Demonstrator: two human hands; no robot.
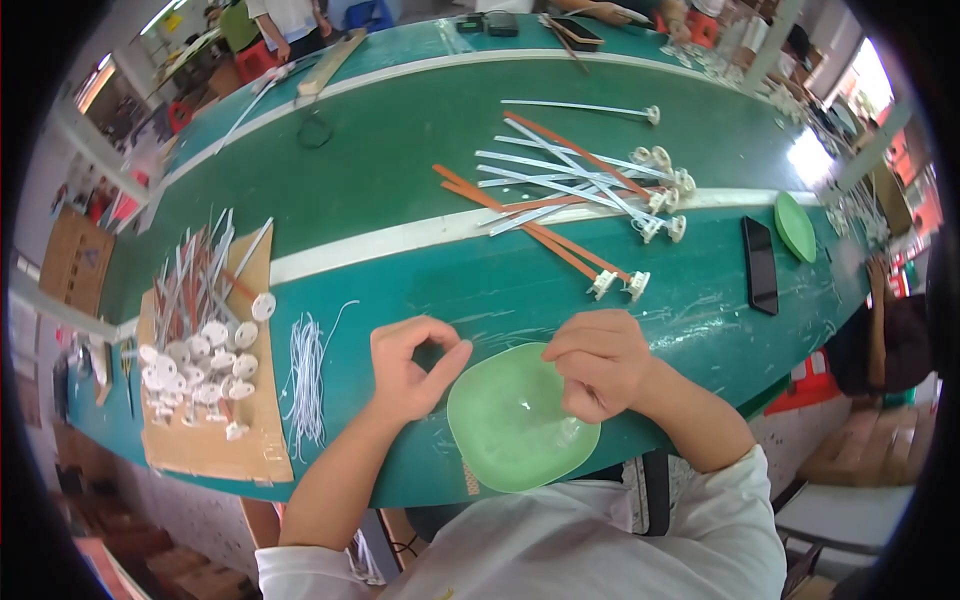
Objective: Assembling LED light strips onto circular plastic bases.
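Over the bowl (500, 430) (green) curls the right hand (600, 362).

Right hand (600, 362) hid some of the green dish (505, 425), its grip unreadable; white-shirted person (281, 16) up top got cropped.

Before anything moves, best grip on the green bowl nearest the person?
Probably the left rim of the green bowl, left hand coming from the left: its curved edge lies uncovered there, while the right hand overlaps the far-right rim.
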